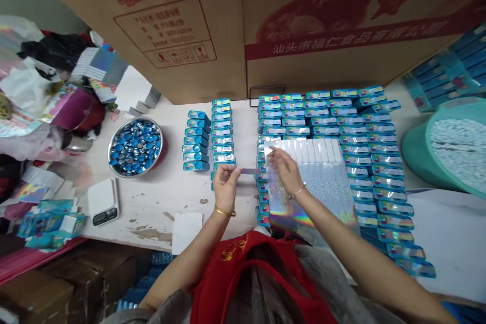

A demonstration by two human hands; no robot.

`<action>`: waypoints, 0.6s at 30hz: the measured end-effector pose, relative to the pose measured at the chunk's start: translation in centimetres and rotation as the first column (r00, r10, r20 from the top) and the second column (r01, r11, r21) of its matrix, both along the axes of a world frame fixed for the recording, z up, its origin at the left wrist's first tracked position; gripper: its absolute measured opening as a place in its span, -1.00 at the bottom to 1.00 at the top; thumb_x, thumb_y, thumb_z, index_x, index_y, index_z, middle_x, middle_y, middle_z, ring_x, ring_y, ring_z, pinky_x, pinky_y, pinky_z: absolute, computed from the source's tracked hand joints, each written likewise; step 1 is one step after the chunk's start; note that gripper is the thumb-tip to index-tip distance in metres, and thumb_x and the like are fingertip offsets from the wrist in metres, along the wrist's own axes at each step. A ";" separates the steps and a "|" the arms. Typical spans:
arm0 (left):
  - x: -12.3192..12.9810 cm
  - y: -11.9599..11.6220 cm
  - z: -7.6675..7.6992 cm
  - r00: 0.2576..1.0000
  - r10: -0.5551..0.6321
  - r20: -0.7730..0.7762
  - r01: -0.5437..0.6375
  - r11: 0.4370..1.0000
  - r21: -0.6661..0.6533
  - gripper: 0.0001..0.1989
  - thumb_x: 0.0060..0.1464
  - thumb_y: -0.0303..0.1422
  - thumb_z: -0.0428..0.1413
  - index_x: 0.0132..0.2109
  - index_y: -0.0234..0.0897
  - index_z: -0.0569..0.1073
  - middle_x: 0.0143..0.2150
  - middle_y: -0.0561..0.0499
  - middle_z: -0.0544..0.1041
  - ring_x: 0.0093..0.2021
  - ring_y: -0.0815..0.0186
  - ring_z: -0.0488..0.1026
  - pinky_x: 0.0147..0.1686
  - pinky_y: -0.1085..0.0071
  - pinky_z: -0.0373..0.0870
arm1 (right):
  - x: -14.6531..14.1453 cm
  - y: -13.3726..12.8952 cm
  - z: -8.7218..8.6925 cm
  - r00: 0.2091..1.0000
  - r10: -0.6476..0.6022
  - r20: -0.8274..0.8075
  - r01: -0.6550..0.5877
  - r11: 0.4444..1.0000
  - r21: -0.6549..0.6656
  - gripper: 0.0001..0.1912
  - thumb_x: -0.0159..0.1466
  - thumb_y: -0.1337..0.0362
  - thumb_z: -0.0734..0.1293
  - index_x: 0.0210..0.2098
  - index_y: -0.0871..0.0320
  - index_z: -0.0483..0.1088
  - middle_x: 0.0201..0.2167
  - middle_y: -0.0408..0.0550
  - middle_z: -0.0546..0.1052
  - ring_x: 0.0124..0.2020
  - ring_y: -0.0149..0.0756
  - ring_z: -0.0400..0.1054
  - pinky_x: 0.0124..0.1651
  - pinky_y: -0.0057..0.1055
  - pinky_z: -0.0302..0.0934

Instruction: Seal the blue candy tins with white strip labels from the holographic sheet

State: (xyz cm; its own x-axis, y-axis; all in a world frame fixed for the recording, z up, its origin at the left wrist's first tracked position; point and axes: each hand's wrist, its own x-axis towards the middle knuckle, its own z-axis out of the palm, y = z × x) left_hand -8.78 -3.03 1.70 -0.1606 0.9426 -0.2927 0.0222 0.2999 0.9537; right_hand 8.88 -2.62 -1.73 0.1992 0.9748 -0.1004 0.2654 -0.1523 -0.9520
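Note:
My left hand point(225, 186) pinches one end of a narrow greyish strip point(249, 171), which looks like a sticker peeled from a sheet. Its other end points right, towards the blue boxes. Over the upper left of a shiny rainbow-silver sticker sheet point(322, 187) is my right hand point(286, 171), fingers stretched and a little apart, with nothing visible in them. Pale strip-shaped places line the sheet's top edge. The sheet lies across rows of small blue boxes point(355, 161), many with a shiny strip on top. Left of my left hand stand two columns of similar boxes point(195, 149).
A metal bowl point(164, 148) of blue-and-silver round pieces and a white scale point(99, 197) stand on the left. A teal tub point(413, 136) of white pieces is at right. Large cartons point(212, 78) wall off the back. A white paper point(186, 233) lies at the front edge.

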 end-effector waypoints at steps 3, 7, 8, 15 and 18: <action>-1.8 -0.8 -0.6 0.994 0.091 0.055 -0.086 0.993 -0.081 -0.71 -0.09 -0.21 0.21 -0.31 -0.25 0.30 -0.42 0.10 0.40 -0.39 0.44 0.36 -0.29 0.47 0.33 | -4.7 -3.0 -0.2 0.965 -0.010 -0.260 -0.049 0.974 -0.221 -0.38 0.23 -0.23 0.11 -0.07 0.16 0.38 -0.29 0.01 0.50 -0.32 -0.23 0.37 -0.35 -0.34 0.25; -3.9 -2.0 -2.4 0.992 0.123 0.029 -0.118 0.985 -0.129 -0.71 -0.13 -0.21 0.22 -0.33 -0.27 0.33 -0.44 0.11 0.39 -0.41 0.44 0.34 -0.31 0.48 0.31 | -8.1 -4.4 -1.3 0.952 -0.005 -0.305 -0.077 0.964 -0.255 -0.54 0.16 -0.18 0.24 -0.49 0.12 0.33 -0.53 -0.11 0.40 -0.46 -0.31 0.28 -0.41 -0.39 0.16; -4.3 -2.2 -2.9 0.993 0.118 0.011 -0.115 0.985 -0.132 -0.72 -0.12 -0.21 0.21 -0.34 -0.28 0.34 -0.43 0.10 0.39 -0.40 0.44 0.34 -0.30 0.47 0.31 | -8.6 -4.4 -1.6 0.956 0.000 -0.293 -0.075 0.967 -0.242 -0.55 0.17 -0.15 0.23 -0.53 0.11 0.28 -0.57 -0.14 0.36 -0.49 -0.33 0.24 -0.41 -0.39 0.15; -6.8 -1.6 -6.2 0.899 0.140 -0.415 -0.121 0.990 0.072 -0.90 -0.05 -0.33 0.17 -0.42 -0.25 0.42 -0.27 0.01 0.39 -0.16 0.29 0.34 -0.01 0.30 0.27 | -10.5 -2.6 -3.7 0.993 0.073 -0.094 -0.088 0.980 -0.176 -0.67 0.20 0.01 0.19 -0.56 0.08 0.20 -0.62 -0.18 0.25 -0.54 -0.34 0.13 -0.42 -0.38 0.03; -7.2 -1.3 -7.0 0.843 0.134 -0.521 -0.124 0.991 0.053 -0.93 -0.04 -0.36 0.18 -0.43 -0.22 0.43 -0.22 0.01 0.39 -0.07 0.23 0.32 0.06 0.23 0.22 | -11.0 -2.4 -4.7 0.995 0.092 -0.021 -0.095 0.981 -0.168 -0.70 0.21 0.05 0.17 -0.55 0.08 0.20 -0.61 -0.16 0.27 -0.51 -0.31 0.16 -0.40 -0.37 0.04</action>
State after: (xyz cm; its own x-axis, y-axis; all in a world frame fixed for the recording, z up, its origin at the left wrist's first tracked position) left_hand -15.95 -4.35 -5.29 -0.4058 0.9066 -0.1160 0.4803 0.3195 0.8168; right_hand -2.16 -4.97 -6.47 0.1055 0.9580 -0.2666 0.2734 -0.2857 -0.9185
